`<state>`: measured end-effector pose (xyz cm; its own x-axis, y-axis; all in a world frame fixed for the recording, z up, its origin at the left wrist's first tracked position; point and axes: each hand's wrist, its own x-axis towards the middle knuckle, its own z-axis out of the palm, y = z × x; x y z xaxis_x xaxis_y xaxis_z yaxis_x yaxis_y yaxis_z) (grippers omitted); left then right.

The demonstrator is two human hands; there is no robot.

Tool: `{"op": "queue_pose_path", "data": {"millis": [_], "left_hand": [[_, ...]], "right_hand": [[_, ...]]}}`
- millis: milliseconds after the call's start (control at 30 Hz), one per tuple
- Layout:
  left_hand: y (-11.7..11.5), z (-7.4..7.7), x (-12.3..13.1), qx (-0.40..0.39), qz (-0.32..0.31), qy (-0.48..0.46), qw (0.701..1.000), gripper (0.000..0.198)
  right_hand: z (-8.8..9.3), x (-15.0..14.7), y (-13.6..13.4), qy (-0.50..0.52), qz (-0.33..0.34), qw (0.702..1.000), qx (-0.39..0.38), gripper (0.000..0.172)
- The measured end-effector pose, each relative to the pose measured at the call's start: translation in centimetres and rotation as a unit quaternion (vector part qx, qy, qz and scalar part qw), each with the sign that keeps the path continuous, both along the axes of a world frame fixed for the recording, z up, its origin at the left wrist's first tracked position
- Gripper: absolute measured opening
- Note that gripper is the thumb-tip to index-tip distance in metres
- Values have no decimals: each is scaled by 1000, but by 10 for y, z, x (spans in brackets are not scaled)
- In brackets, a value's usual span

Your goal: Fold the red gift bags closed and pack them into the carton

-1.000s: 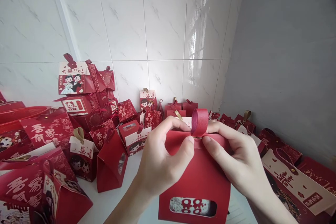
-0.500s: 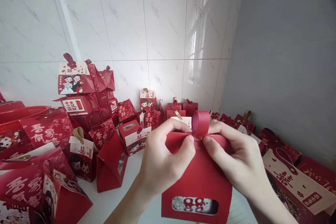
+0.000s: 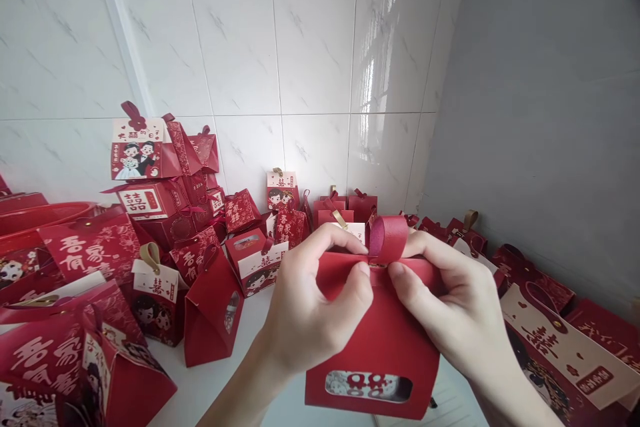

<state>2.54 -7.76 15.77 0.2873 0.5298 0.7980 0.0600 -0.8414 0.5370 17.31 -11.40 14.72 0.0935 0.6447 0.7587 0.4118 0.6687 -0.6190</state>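
Observation:
A red paper gift box (image 3: pixel 380 340) with a small window near its bottom is held up in front of me. A red ribbon loop (image 3: pixel 389 237) stands out of its folded top edge. My left hand (image 3: pixel 310 313) pinches the top edge just left of the loop, thumb in front and forefinger behind. My right hand (image 3: pixel 450 307) pinches the same edge on the loop's right side. Both hands are closed on the box top.
Many red wedding gift boxes crowd the white counter (image 3: pixel 220 380): a tall stack (image 3: pixel 155 167) at back left, a plain red box (image 3: pixel 213 310) left of my hands, flat printed boxes (image 3: pixel 565 347) at the right. White tiled wall behind, grey wall (image 3: pixel 545 113) to the right.
The ribbon loop has tipped over to the right and sits lower on the box top. The box has tilted slightly; both hands keep their pinch at the same spot.

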Motion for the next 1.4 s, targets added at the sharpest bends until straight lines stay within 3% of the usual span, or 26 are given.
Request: {"op": "queue_pose_path", "data": {"millis": [167, 500, 900, 1100, 1233, 1333, 1400], "left_hand": [[1, 1, -3, -7, -10, 5, 1000, 14], [2, -1, 5, 5, 12, -22, 1000, 11], [6, -1, 1, 11, -2, -6, 1000, 9], [2, -2, 3, 32, 7, -4, 999, 8], [5, 0, 4, 22, 11, 11, 1000, 5], [5, -2, 3, 30, 23, 41, 998, 9], [3, -5, 4, 42, 34, 58, 997, 9]], "right_hand": [[1, -1, 0, 20, 50, 998, -39, 12], [0, 2, 1, 6, 17, 1000, -16, 13], [0, 0, 3, 18, 57, 997, -59, 13], [1, 0, 0, -3, 15, 1000, 5, 15], [6, 7, -2, -77, 2, 997, 17, 14], [8, 20, -6, -152, -55, 987, 16, 7], [8, 30, -8, -158, -78, 984, 20, 15]]}}
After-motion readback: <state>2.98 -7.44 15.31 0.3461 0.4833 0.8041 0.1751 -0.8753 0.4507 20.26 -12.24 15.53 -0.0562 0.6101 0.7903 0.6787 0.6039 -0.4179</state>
